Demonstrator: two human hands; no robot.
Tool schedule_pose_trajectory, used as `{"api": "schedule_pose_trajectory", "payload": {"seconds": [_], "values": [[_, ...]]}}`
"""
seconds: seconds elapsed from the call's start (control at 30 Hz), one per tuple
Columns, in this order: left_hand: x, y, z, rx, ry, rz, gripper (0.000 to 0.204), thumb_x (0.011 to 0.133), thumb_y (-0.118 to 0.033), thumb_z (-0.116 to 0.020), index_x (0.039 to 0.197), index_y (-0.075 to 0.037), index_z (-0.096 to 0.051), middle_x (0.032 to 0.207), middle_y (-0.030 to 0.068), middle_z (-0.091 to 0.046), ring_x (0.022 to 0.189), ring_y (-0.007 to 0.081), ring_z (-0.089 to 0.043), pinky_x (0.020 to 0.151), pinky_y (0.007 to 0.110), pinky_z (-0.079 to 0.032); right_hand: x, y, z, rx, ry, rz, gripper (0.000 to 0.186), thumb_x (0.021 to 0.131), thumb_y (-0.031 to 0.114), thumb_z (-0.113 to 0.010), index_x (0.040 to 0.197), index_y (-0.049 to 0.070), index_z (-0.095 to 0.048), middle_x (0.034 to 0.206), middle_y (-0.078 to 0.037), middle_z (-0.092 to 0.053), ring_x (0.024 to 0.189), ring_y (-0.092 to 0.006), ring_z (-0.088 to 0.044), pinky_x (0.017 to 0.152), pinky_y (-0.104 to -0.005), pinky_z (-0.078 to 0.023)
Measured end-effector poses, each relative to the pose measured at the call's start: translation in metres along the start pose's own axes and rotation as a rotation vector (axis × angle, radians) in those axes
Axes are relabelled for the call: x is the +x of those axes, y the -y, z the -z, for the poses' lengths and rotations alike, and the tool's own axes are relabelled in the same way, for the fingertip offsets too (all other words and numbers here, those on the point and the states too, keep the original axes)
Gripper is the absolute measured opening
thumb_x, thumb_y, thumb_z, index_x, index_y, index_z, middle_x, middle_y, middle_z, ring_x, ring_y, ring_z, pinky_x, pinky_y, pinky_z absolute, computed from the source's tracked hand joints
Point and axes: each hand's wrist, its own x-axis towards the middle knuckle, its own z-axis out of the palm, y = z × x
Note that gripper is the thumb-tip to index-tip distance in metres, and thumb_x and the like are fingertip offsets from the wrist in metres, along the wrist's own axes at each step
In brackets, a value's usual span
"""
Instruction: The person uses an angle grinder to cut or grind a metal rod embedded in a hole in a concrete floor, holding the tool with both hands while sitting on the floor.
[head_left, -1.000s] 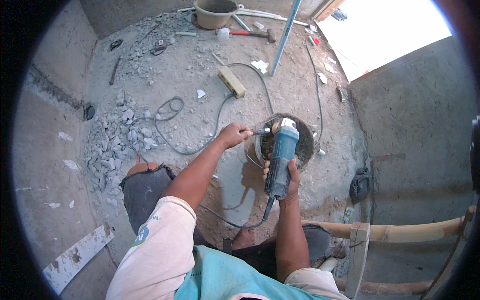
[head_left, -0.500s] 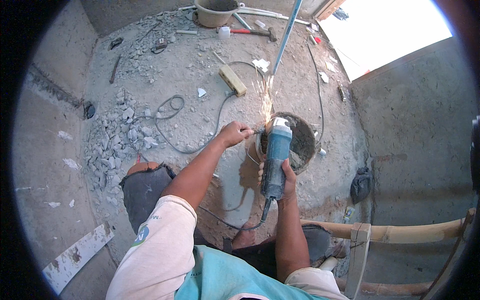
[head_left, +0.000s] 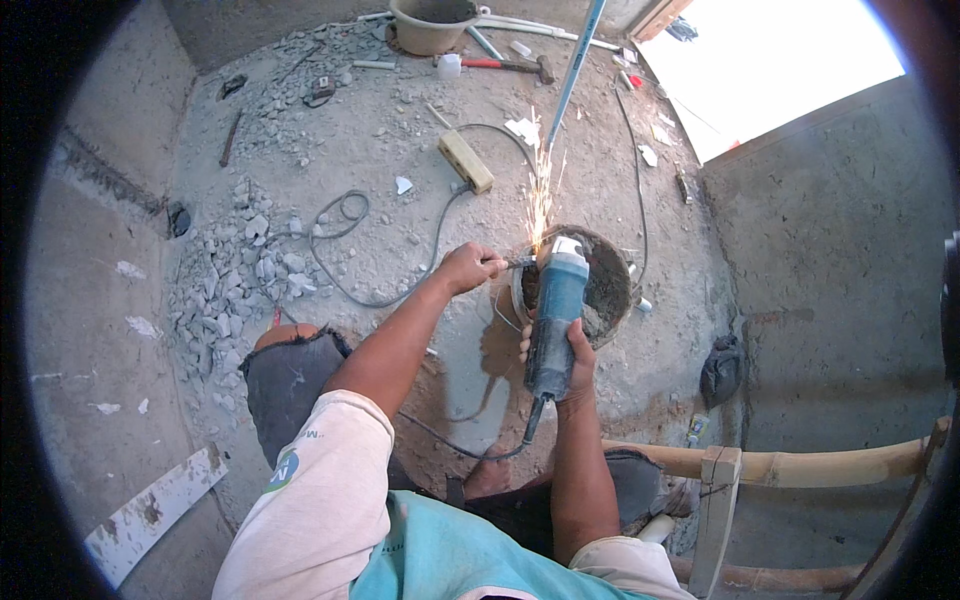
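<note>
Head view: now spraying sparks well forward, unlike one second ago (contact probably made, grinding under way). Gripping grinder above bucket with right hand wrapped round; pinching dark slender piece at grinder's head with left hand closed.

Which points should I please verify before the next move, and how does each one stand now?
1. Right hand wrapped around the grinder: ok.
2. Left hand gripping the small dark piece: ok.
3. Sparks directed away from the body: ok, they fly forward, toward the blue pipe.
4. Gloves worn: not ok, both hands are bare.
5. Power cord away from the sparks: ok, it leaves the grinder's rear end.
6. Eye protection: cannot tell, the face is out of view.
</note>
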Motion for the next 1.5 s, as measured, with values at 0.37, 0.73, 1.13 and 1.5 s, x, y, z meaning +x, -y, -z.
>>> {"api": "schedule_pose_trajectory", "payload": {"seconds": [0.37, 0.73, 1.13, 1.5], "values": [[-0.003, 0.001, 0.001, 0.015, -0.022, 0.004, 0.023, 0.081, -0.024, -0.068, 0.091, -0.003, -0.070, 0.076, 0.0063, -0.067, 0.072, 0.0132, -0.060, 0.070, 0.030, -0.047, 0.002, 0.001, -0.006, -0.010, -0.012, 0.027, 0.068, 0.088, 0.051, -0.053, 0.121, -0.008, -0.044, 0.097, -0.020, -0.062, 0.079, -0.0276, -0.066, 0.069, -0.0381, -0.057], [-0.005, -0.005, -0.001, 0.050, -0.051, -0.006, 0.024, 0.079, -0.025, -0.070, 0.091, -0.004, -0.070, 0.080, 0.0085, -0.068, 0.076, 0.0159, -0.062, 0.074, 0.032, -0.048, 0.005, 0.000, 0.001, -0.013, 0.004, 0.000, 0.063, 0.090, 0.051, -0.050, 0.115, -0.006, -0.049, 0.098, -0.020, -0.063, 0.079, -0.0293, -0.066, 0.070, -0.0387, -0.056], [-0.010, -0.014, 0.002, 0.069, -0.048, 0.002, 0.027, 0.078, -0.029, -0.071, 0.092, -0.005, -0.070, 0.087, 0.0113, -0.069, 0.084, 0.0206, -0.064, 0.079, 0.035, -0.048, 0.005, 0.000, 0.001, -0.023, 0.012, -0.010, 0.064, 0.089, 0.053, -0.051, 0.112, -0.008, -0.051, 0.097, -0.020, -0.063, 0.079, -0.0292, -0.066, 0.070, -0.0393, -0.056], [-0.009, -0.011, 0.002, 0.079, -0.064, -0.006, 0.027, 0.078, -0.029, -0.071, 0.092, -0.006, -0.070, 0.087, 0.0105, -0.069, 0.083, 0.0195, -0.063, 0.078, 0.034, -0.048, 0.007, 0.002, -0.007, -0.035, -0.009, 0.018, 0.062, 0.089, 0.052, -0.051, 0.114, -0.006, -0.050, 0.095, -0.019, -0.063, 0.078, -0.0283, -0.066, 0.069, -0.0392, -0.056]]}}
